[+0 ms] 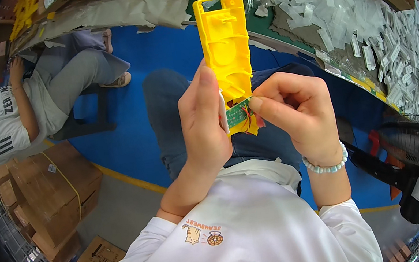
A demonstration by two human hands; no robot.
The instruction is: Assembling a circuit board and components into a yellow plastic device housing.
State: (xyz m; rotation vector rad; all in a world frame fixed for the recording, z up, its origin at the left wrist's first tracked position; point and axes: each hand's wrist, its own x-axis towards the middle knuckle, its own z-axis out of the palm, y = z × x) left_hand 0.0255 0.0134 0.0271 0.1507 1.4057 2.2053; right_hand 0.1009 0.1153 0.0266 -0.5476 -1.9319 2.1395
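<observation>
The left hand (pixel 205 121) has its grip clamped on an open yellow plastic casing (pixel 229 55). At its six o'clock end, the right hand (pixel 297 109) pinches a green circuit board (pixel 237 115).

Bright light falls evenly; the black-rimmed edges bend.

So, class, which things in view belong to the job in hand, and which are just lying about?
In the job:
yellow casing, held in the left hand
green circuit board, at the right hand
red wires

Apparently just about:
black fan
cardboard boxes
translucent plastic pieces, link to the job unclear
</observation>
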